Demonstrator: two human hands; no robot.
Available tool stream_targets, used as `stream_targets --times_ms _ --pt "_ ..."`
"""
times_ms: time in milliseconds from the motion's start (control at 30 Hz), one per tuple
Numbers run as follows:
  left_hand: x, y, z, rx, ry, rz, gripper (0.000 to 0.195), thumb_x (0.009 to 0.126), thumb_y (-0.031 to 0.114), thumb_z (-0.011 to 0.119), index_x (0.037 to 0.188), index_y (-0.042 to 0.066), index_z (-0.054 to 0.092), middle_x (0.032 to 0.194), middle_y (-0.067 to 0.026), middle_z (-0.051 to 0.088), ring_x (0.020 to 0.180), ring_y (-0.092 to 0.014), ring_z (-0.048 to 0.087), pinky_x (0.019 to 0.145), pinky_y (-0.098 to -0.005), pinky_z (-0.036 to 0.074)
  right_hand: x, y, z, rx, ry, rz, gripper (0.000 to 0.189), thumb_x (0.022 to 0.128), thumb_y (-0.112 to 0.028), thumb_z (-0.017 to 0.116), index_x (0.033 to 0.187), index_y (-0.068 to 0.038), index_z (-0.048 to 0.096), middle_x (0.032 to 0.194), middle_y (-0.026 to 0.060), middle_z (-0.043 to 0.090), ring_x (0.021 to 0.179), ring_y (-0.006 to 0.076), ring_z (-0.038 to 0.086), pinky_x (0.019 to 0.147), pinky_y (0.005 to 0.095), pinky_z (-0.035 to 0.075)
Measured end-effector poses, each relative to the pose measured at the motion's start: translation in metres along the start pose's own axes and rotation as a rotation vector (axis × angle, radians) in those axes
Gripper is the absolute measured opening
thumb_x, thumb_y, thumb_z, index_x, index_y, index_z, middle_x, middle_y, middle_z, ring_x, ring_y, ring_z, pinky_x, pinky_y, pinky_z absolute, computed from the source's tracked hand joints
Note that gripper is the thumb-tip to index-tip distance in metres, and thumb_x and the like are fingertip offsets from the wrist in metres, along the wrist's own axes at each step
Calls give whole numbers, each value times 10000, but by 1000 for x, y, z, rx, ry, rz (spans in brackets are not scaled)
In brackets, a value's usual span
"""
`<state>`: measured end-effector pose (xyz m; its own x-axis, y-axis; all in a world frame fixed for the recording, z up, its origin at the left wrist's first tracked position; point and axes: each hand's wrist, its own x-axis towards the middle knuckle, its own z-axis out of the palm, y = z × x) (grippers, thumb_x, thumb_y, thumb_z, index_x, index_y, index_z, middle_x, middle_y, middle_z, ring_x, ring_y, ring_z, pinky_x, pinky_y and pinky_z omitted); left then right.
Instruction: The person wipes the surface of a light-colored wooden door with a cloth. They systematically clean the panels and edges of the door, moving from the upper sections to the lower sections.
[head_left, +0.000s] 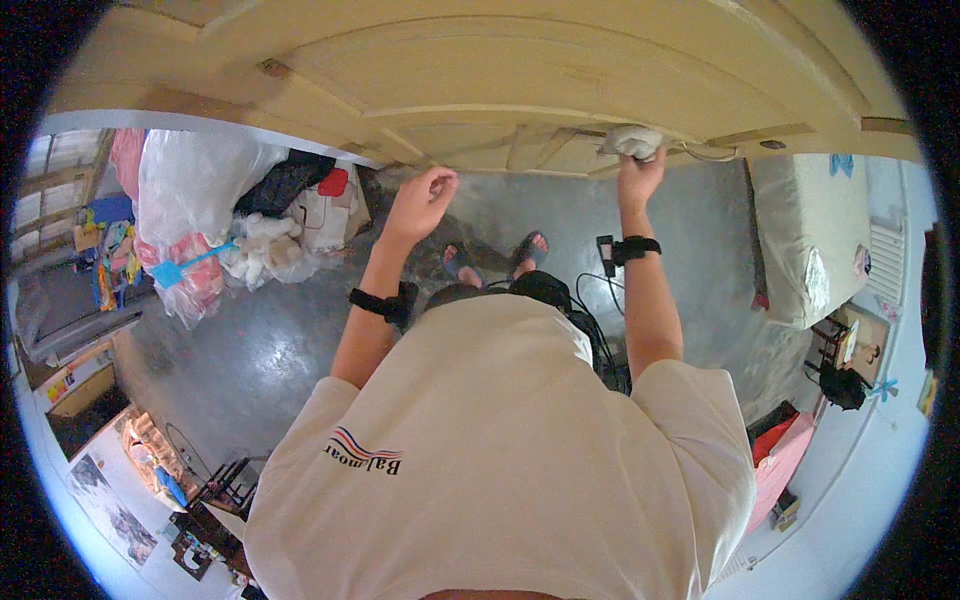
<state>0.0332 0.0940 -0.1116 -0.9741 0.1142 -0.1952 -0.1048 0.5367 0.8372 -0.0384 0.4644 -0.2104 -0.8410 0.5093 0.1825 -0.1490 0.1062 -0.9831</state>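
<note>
A tan wooden panelled door (525, 82) stands right in front of me across the top of the view. My right hand (643, 171) grips a crumpled whitish cloth (632, 141) and presses it against the lower part of the door. A thin cord or string (705, 155) hangs on the door just right of the cloth. My left hand (426, 199) is raised near the door's lower left part, fingers loosely curled, with nothing seen in it; whether it touches the door cannot be told.
To the left lie plastic-wrapped bundles (195, 180), a blue fly swatter (168, 274) and a red item (333, 182). A covered bed or box-like piece (802, 232) stands at right. Black cables (600, 337) hang at my right side above the grey floor (277, 360).
</note>
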Motion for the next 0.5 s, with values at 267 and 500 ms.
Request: stream_targets --times_ms 267,500 --pt "4 -3 5 -29 -5 -6 283 907 237 635 1064 2 629 954 -162 694 909 -255 675 809 -338 517 24 -12 -36 -337 183 -21 437 667 44 713 1078 16 566 1000 88 638 902 172 591 806 298 485" --pt "-8 -13 5 -108 30 49 253 909 222 643 1050 12 636 950 -144 694 910 -227 672 771 -329 530 2 -10 -10 -309 266 -10 417 701 2 739 1069 -17 544 1003 75 637 912 155 584 817 290 480"
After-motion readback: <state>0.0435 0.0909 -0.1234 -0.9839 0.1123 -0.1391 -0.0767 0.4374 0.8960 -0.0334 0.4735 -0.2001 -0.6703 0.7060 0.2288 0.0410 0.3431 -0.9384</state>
